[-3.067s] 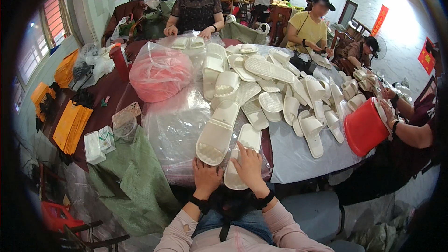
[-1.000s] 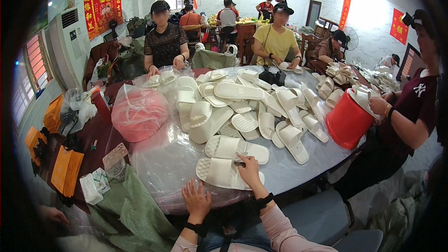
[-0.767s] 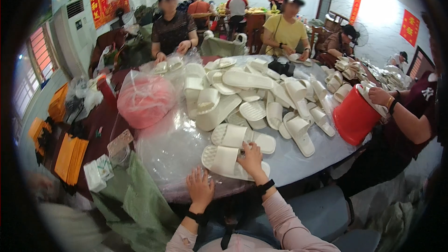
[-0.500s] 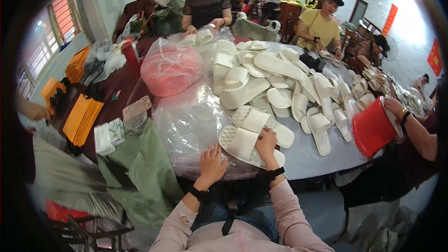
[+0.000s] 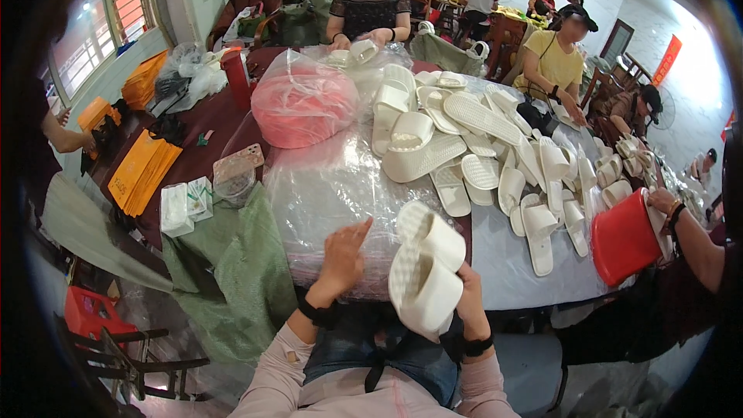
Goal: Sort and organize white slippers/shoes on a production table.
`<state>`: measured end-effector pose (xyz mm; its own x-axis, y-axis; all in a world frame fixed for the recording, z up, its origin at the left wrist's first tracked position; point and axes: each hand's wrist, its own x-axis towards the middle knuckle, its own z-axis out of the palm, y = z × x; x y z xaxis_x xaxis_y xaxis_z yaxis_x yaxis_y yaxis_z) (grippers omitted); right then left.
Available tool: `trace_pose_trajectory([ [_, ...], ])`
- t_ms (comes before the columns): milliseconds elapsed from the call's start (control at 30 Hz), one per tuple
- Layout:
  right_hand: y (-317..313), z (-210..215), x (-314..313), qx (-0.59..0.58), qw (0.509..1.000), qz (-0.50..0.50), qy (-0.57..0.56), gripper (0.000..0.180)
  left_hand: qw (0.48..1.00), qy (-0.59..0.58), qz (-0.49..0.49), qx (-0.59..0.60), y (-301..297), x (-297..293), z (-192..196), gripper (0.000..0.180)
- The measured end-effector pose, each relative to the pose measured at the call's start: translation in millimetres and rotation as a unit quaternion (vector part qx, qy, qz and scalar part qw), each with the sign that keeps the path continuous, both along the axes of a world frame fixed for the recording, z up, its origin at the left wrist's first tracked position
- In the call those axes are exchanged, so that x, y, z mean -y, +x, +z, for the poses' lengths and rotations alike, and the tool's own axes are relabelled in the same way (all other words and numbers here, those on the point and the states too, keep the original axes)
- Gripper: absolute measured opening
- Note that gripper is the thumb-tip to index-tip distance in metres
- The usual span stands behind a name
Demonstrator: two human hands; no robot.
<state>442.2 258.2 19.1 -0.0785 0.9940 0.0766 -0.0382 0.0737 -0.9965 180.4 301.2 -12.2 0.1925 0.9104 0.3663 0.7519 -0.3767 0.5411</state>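
Observation:
A pair of white slippers (image 5: pixel 424 275) hangs over the table's near edge, tilted and lying side by side. My right hand (image 5: pixel 469 296) grips them at their right side, its fingers partly hidden behind the soles. Just left of the slippers, my left hand (image 5: pixel 343 257) is raised empty above a stack of clear plastic bags (image 5: pixel 309 193), index finger stretched out. Beyond, a heap of loose white slippers (image 5: pixel 484 139) spreads over the table's middle and right. A pink roll in clear plastic (image 5: pixel 304 101) sits on the far part of the bags.
A co-worker's hand (image 5: pixel 664 203) holds a red bucket (image 5: pixel 625 236) at the right. Orange envelopes (image 5: pixel 147 174), tissue packs (image 5: pixel 186 207) and a phone on a clear tub (image 5: pixel 238 162) lie left. Green sacking (image 5: pixel 240 279) drapes over the near edge. Across the table, other people handle slippers.
My right hand has lifted the pair of slippers off the table and drawn it nearer, tilting it up. My left hand has risen from the plastic bags. The view has shifted slightly.

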Motion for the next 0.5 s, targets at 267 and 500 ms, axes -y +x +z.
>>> trace_pose_trajectory([
  [267,-0.1,-13.8,40.2,0.006,0.971,0.236,-0.032,0.038,0.978,0.020,0.097,-0.186,-45.8,-1.3,-21.5,0.051],
  [500,-5.4,-44.5,36.5,0.137,0.959,0.245,0.046,0.037,0.966,0.033,0.069,-0.248,-41.9,-9.3,-29.7,0.039],
])
